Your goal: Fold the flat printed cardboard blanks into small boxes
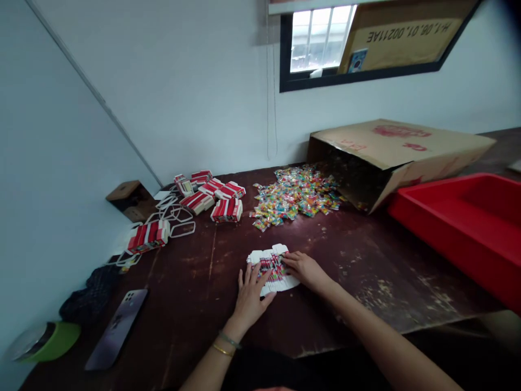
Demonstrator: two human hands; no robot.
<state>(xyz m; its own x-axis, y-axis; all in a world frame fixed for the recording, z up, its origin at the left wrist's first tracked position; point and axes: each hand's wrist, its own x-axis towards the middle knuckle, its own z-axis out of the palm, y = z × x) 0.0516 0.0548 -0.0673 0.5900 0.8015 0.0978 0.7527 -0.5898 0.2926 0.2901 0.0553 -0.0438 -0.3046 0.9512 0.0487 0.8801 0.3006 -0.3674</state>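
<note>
A flat, unfolded white carton blank with red print (272, 267) lies on the dark wooden table (345, 255) in front of me. My left hand (251, 296) rests on its left side with fingers stretched out flat. My right hand (306, 270) lies on its right side, fingers curved down onto the card. Beyond them sits a heap of small colourful wrapped sweets (293, 196), spilling from a tipped cardboard box (401, 149).
Bundles of red-and-white carton blanks (211, 196) and loose white rubber bands (179, 214) lie at the back left. A red plastic tray (468, 228) stands on the right. A phone (118, 327), a dark cloth (90, 296) and a green-rimmed lid (46, 339) sit near the left edge.
</note>
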